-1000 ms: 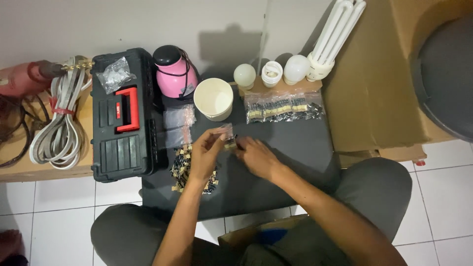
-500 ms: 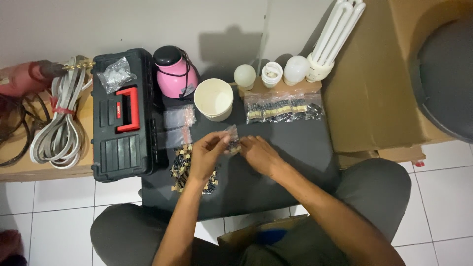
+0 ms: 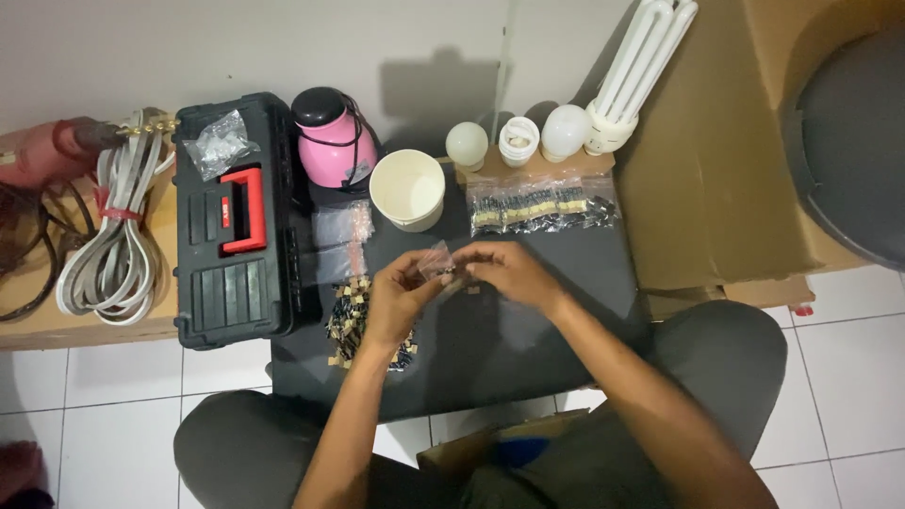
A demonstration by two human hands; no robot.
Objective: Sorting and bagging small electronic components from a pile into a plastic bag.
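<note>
Near the middle of the dark flat surface [image 3: 528, 349], the left hand [image 3: 401, 297] and the right hand [image 3: 514, 273] each pinched a small clear plastic bag [image 3: 438, 262] between them, grip clenched on it. At eight o'clock of the hands lay a loose pile of small dark components [image 3: 351, 320]. Farther, at twelve o'clock, stood a round white plastic cup [image 3: 407, 188]; at ten o'clock, a black plastic toolbox with a red handle [image 3: 236, 221].

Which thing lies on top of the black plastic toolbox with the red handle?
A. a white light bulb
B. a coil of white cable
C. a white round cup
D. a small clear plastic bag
D: a small clear plastic bag rests on the lid of the black plastic toolbox, near its far end.
</note>
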